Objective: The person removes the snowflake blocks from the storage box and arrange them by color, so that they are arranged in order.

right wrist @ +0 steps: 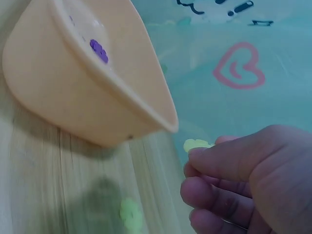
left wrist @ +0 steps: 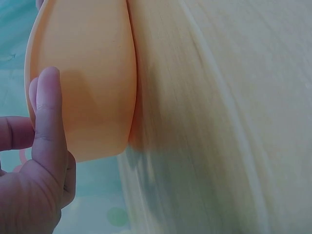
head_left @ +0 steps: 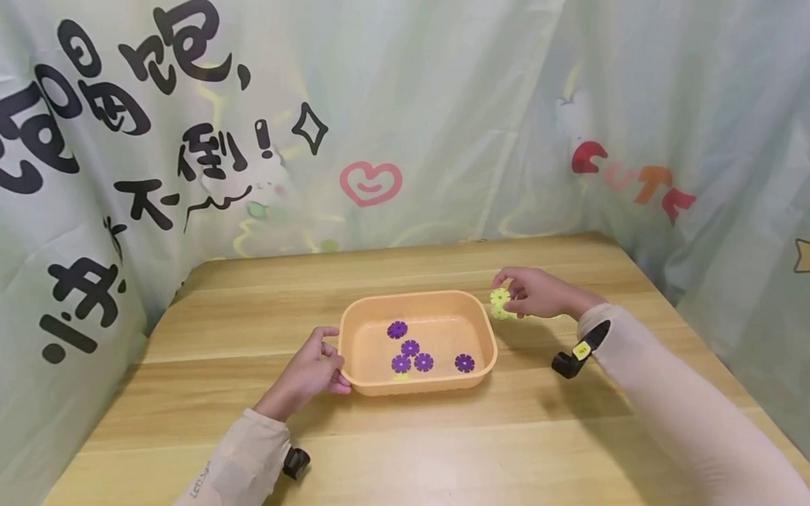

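An orange plastic basin (head_left: pixel 419 386) stands on the table, with several purple snowflake discs (head_left: pixel 410 348) lying inside. A bit of yellow-green (head_left: pixel 401 375) shows at its near inner wall. My left hand (head_left: pixel 313 368) grips the basin's left end; the left wrist view shows the thumb (left wrist: pixel 48 109) along the outer wall and fingers at the rim. Just off the right rim, my right hand (head_left: pixel 540 291) pinches a yellow-green snowflake disc (head_left: pixel 500 297) between thumb and fingertips. Below it, a second yellow-green disc (right wrist: pixel 130 214) lies on the table beside the basin.
The wooden table (head_left: pixel 412 461) extends around the basin on all sides. Behind it and at both sides hangs a printed curtain (head_left: pixel 440 118). Black straps with camera mounts (head_left: pixel 569 363) sit on both wrists over the sleeves.
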### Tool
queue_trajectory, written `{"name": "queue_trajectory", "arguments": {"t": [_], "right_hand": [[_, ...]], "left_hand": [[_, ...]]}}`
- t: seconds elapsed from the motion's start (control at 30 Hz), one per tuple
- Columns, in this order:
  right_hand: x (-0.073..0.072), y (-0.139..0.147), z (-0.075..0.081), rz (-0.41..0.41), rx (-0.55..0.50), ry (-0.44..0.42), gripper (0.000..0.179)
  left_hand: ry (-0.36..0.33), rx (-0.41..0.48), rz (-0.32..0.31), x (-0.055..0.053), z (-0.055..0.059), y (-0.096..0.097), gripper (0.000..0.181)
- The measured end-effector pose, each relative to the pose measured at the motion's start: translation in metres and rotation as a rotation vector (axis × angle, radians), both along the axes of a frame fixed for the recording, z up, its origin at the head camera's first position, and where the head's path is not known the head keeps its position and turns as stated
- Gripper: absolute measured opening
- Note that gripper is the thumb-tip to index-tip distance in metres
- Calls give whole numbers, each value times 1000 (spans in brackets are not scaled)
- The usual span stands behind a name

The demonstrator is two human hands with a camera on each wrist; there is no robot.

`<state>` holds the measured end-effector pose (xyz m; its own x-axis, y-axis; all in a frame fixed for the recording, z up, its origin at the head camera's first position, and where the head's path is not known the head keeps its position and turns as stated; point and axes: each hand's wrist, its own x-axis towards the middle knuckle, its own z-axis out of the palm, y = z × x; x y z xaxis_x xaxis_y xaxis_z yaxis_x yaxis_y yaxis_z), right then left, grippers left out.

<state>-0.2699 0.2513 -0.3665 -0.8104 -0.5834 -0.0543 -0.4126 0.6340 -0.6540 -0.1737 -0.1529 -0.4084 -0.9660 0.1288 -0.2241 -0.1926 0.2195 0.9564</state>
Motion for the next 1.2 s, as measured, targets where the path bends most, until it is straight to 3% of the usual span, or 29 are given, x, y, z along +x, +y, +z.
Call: {"name": "queue_trajectory", "arguments": {"t": [0.43,0.93,1.2], "right_hand": [[8,42,-19,-127,-152,-36,32],[13,86,-42,-294,-203,-1,40],[18,100,-50,-368,-222,-32,40]], "left_hand": [[-10,17,-1,-1,0,0,54],[-11,4,-3,0,0,-1,53],[-7,-3,-13,1,1,-1,53]]}}
